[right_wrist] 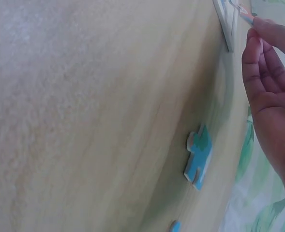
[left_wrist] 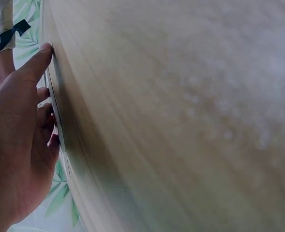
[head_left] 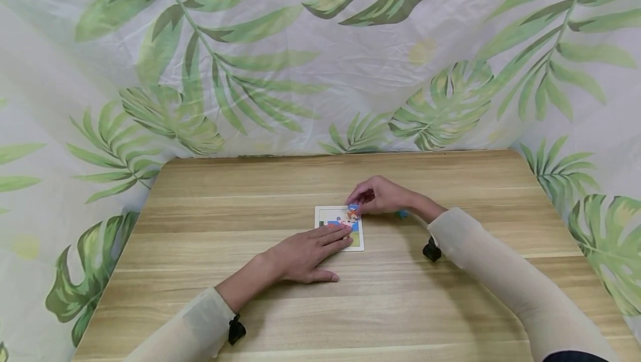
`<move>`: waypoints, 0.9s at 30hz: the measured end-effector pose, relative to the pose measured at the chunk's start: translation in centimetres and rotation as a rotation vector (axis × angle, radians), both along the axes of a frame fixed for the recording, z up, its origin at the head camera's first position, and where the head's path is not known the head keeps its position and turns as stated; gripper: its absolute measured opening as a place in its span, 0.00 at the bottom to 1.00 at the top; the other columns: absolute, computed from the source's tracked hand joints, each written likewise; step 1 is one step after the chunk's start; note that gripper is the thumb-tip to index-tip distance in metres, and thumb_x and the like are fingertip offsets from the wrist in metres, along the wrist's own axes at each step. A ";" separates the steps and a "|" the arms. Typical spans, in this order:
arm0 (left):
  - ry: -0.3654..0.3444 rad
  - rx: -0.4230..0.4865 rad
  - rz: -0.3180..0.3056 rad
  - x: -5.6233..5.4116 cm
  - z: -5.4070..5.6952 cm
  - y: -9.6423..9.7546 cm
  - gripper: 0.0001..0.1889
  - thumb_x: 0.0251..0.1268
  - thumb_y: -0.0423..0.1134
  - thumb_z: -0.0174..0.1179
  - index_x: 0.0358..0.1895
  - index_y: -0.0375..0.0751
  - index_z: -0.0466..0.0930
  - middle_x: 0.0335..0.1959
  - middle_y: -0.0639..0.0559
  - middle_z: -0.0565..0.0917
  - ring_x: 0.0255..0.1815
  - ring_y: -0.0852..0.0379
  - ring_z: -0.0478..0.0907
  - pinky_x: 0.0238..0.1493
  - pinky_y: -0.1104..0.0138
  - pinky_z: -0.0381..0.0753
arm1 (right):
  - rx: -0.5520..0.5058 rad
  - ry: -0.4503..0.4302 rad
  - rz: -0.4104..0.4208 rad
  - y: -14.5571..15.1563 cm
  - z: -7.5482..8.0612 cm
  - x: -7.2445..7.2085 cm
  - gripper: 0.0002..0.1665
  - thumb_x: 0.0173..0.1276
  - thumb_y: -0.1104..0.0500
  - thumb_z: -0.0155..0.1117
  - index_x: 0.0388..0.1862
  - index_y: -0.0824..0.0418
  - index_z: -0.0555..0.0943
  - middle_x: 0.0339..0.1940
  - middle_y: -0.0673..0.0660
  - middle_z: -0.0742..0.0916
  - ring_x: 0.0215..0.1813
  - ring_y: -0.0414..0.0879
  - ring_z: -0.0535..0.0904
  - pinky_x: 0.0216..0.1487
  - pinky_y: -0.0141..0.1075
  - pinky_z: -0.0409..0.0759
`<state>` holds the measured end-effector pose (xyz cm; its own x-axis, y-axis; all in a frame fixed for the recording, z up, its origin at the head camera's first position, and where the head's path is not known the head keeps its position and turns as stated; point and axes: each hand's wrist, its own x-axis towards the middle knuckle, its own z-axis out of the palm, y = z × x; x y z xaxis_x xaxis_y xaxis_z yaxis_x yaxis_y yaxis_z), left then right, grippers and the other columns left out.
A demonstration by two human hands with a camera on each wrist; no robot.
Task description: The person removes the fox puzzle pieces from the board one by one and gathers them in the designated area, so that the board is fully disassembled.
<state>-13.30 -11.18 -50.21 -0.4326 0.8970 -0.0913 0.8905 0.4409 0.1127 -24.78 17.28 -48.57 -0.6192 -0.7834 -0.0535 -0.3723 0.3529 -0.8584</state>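
Observation:
A small jigsaw puzzle board with a white border lies on the table, partly filled with coloured pieces. My left hand rests flat over its lower left part, fingers extended and hiding some of the picture. At the board's upper right, my right hand pinches a puzzle piece with blue and orange-brown on it between thumb and fingertips. The piece is tilted over the board; whether it touches cannot be told. A loose blue-and-green puzzle piece lies under the right wrist.
The wooden table reaches to a leaf-patterned cloth at the back and sides. Another blue piece shows at the bottom edge of the right wrist view, mostly cut off.

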 end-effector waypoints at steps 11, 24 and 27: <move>-0.035 0.009 0.011 -0.1 0.1 0.0 0.45 0.79 0.69 0.49 0.87 0.44 0.53 0.89 0.47 0.50 0.89 0.50 0.46 0.86 0.59 0.53 | -0.045 -0.045 -0.026 2.6 0.8 0.1 0.14 0.69 0.66 0.76 0.53 0.66 0.90 0.46 0.58 0.93 0.44 0.45 0.87 0.46 0.33 0.87; -0.028 0.014 0.005 -0.1 0.0 0.0 0.45 0.79 0.69 0.49 0.87 0.44 0.54 0.88 0.47 0.51 0.88 0.50 0.47 0.86 0.59 0.54 | 0.018 -0.095 -0.090 7.4 2.0 1.0 0.18 0.69 0.63 0.77 0.55 0.68 0.89 0.48 0.59 0.92 0.46 0.48 0.87 0.49 0.35 0.88; -0.019 0.025 -0.002 0.0 0.0 0.0 0.45 0.79 0.68 0.50 0.86 0.43 0.55 0.88 0.46 0.52 0.88 0.49 0.48 0.85 0.59 0.55 | 0.029 -0.104 -0.102 8.8 2.2 1.1 0.18 0.69 0.63 0.77 0.55 0.68 0.89 0.48 0.60 0.92 0.46 0.47 0.87 0.48 0.34 0.88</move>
<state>-13.34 -11.18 -50.18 -0.4295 0.8998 -0.0770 0.8888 0.4363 0.1404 -23.69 26.08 -46.40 -0.6858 -0.7136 -0.1433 -0.2426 0.4097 -0.8794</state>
